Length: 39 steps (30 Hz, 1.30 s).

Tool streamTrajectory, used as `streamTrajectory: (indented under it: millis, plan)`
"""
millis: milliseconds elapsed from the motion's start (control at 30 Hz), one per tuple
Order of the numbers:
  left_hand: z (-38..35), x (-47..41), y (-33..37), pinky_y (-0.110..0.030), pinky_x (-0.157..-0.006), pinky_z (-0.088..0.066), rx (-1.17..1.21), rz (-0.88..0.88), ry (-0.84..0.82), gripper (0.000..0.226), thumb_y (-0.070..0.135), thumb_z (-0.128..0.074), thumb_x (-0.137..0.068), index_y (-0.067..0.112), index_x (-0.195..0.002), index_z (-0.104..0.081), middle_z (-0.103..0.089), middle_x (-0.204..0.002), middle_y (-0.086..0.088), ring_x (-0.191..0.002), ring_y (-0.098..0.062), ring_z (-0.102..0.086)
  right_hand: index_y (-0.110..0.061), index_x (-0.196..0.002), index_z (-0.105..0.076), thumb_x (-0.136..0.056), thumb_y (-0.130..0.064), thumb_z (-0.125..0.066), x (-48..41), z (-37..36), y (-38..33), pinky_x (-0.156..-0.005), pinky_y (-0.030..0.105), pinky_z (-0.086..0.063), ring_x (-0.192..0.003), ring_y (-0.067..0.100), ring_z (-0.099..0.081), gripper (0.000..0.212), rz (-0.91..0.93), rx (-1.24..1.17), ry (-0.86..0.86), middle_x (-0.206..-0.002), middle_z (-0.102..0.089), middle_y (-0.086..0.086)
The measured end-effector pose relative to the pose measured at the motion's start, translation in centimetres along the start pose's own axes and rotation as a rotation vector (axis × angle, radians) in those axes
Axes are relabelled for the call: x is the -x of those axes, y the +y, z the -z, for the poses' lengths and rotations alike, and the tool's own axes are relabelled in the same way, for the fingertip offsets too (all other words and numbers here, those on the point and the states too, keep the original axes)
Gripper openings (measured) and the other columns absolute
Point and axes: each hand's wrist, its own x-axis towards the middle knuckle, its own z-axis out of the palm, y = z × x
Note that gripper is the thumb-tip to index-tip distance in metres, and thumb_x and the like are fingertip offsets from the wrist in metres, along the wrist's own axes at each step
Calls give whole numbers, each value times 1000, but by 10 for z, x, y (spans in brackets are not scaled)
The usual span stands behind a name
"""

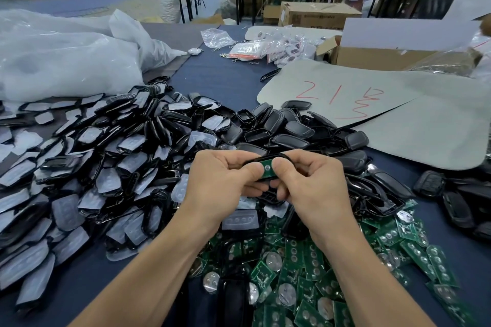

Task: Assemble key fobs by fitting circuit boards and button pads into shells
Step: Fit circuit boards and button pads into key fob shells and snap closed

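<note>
Both hands, left hand (223, 175) and right hand (313, 180), pinch a black shell (261, 158) with a green circuit board (266, 169) above the surface; seating it seems underway, next likely a firm thumb press.

Both forearms are stretched forward; the left hand (221, 175) and right hand (313, 180) are curled, thumbs nearly touching.

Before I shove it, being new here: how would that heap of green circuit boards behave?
Probably light and stiff: the circuit boards look thin and flat. Loosely overlapped, they would likely slide apart rather than move together.
</note>
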Motion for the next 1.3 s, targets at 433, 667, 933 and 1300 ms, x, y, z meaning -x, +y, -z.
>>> streamTrajectory:
  millis: [433,667,933,1300]
  plan:
    - [6,-3,-5,-23,-62,-59,-269,-179,-8,25,0,-77,-86,23,-93,-84,-79,-72,5,-63,-14,-75,-22,-83,-79,-88,-13,-72,3,2,-3,-49,24,-48,-51,17,-59,13,-21,24,-48,-62,-69,12]
    - [23,-6,1,-36,-66,-64,-327,-195,175,38,12,-77,-89,49,-80,-77,-76,-70,16,-62,-12,-74,-39,-102,-74,-85,-13,-74,7,-8,-10,-60,33,-56,-56,10,-67,31,-8,253,-11,-70,-76,-5]
    - [76,-26,19,-24,-60,-59,116,-203,591,18,9,-55,-104,25,-98,-62,-73,-69,10,-61,-12,-72,-31,-98,-80,-93,-11,-66,-3,-60,-41,-49,4,-37,-45,-4,-55,25,125,571,-237,-60,-61,-27]
    - [124,-35,30,-29,-60,-55,592,-40,760,8,6,-60,-102,9,-99,-66,-74,-77,-2,-57,-15,-68,-22,-106,-75,-91,-12,-59,-43,-177,-45,-84,38,-57,-102,28,-66,24,189,873,-514,-104,-76,6]
